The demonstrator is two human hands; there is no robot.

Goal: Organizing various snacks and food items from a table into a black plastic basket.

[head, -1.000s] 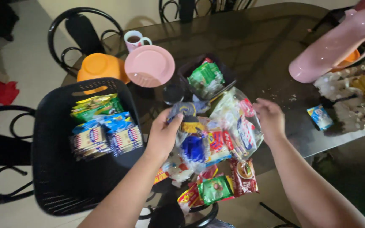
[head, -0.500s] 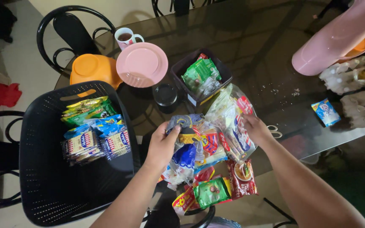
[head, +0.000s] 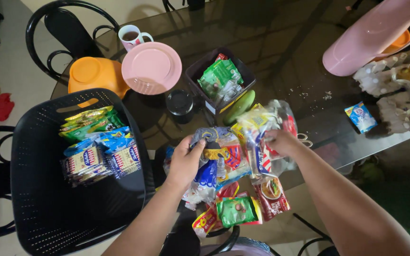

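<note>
A crumpled blue and yellow packet [head: 207, 142] is gripped by the closed fingers of the left hand [head: 184, 161] at the near worktop [head: 285, 57] edge. Just beyond, a clear bag [head: 262, 130] of sachets is pinched by the right hand [head: 281, 141]. Farther off stands a pink plate [head: 151, 67].

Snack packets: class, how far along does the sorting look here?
Done: several packets lie stacked in the black basket. In hand: the left hand grips a blue bag, the right hand a clear bag. Left: loose sachets lie at the table edge.
</note>
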